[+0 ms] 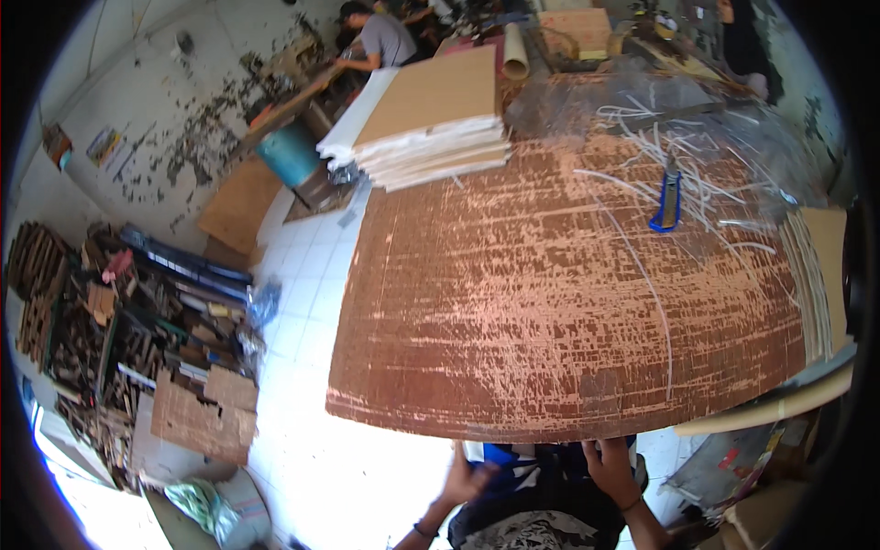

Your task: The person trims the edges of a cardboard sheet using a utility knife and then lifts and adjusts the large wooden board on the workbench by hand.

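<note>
My left hand (467, 479) is off the near edge of the worn brown table (513, 339), low in front of my body. It looks empty, its fingers apart and slightly blurred. At the same edge, farther right, my right hand (612, 472) is raised against the table rim; its fingertips are partly hidden there, so I cannot tell whether they grip anything. Toward the back right of the tabletop lies a blue utility knife (669, 200), resting beside a tangle of thin white strips (678, 156). One long strip curves down toward the near edge.
A stack of cardboard and white sheets (431, 101) stands at the table's back left. More cardboard sheets (816, 284) are at the right edge, above a long pale roll (779, 403). Scrap wood (101, 339) fills the left side. A person (380, 41) works in the background.
</note>
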The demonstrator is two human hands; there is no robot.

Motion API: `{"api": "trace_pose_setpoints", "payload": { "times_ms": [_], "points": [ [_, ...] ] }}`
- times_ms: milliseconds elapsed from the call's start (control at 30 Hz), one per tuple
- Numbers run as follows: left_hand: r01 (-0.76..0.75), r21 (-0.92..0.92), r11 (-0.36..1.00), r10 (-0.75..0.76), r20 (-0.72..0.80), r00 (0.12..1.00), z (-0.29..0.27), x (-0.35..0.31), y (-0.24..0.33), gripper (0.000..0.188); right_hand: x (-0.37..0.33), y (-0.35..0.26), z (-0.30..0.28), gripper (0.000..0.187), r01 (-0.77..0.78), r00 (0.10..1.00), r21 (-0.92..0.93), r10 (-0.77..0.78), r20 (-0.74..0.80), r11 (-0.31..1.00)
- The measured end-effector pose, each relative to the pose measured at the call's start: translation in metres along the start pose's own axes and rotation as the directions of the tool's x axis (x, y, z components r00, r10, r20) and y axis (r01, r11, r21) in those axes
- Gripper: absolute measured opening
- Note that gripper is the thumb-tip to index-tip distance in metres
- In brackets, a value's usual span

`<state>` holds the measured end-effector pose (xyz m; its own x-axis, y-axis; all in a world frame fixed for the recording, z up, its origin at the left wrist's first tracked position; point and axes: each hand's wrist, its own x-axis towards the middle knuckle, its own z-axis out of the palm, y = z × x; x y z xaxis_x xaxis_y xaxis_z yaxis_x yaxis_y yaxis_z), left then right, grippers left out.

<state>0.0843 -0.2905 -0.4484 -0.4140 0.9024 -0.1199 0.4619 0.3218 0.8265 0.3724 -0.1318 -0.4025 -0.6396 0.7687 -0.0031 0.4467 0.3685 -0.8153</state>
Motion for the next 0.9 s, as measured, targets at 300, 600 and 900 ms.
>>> {"api": "trace_pose_setpoints", "payload": {
  "times_ms": [300,600,900],
  "points": [
    [-0.11,0.402,0.909,0.102,0.043,0.994,0.028,-0.025,0.074,0.08,-0.056,-0.004,0.003,0.068,-0.269,0.963,-0.055,0.269,0.003,0.962],
    [-0.393,0.178,0.902,0.394,0.034,0.919,0.011,0.028,0.064,0.043,-0.064,0.222,0.059,0.057,0.126,0.989,-0.73,-0.141,0.04,0.672],
    [-0.347,0.361,0.865,0.076,0.591,0.803,-0.039,-0.063,0.071,0.062,-0.033,-0.029,-0.025,0.059,-0.079,0.965,-0.287,0.145,0.216,0.955]
  ]
}}
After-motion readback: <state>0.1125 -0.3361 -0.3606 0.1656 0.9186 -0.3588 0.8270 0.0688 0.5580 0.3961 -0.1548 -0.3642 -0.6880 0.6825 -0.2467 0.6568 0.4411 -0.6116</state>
